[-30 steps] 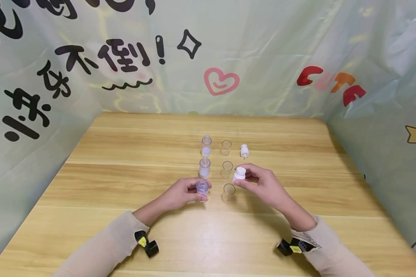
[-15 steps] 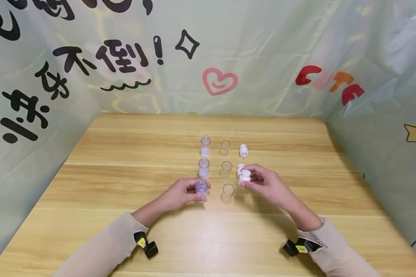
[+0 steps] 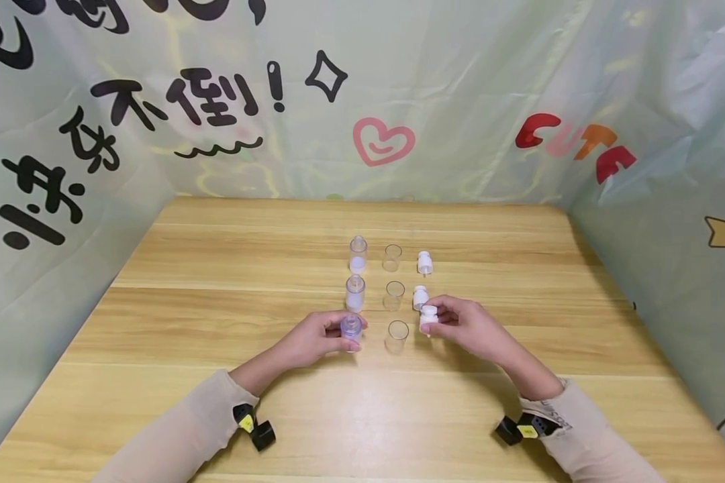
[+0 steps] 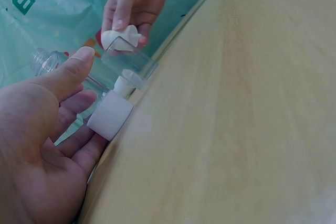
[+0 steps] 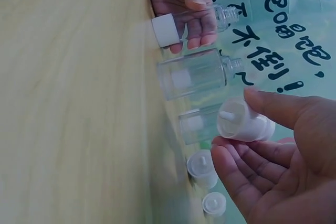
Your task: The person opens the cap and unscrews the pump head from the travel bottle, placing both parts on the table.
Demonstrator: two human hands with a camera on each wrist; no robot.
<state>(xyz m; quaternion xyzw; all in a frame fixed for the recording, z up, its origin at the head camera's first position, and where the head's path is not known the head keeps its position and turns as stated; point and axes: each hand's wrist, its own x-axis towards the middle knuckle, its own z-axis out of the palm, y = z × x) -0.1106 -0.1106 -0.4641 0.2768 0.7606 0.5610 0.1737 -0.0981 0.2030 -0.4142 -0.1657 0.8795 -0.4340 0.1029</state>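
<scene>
My left hand holds a small clear bottle with a white base, the nearest of a column of three. Its neck is uncapped and points up. Between thumb and fingers, my right hand pinches a white pump head; its short stem shows in the right wrist view. That pump head is just right of the nearest clear cap. Behind it stands a second white pump head, partly hidden in the head view.
Two more clear bottles stand behind the held one. Two further clear caps line the middle column. A white pump head stands at the back right. The wooden table meets printed curtains at back and sides.
My right hand has moved right and slightly nearer with its pump head, uncovering the second pump head behind it. The left hand has kept its hold on the bottle.
</scene>
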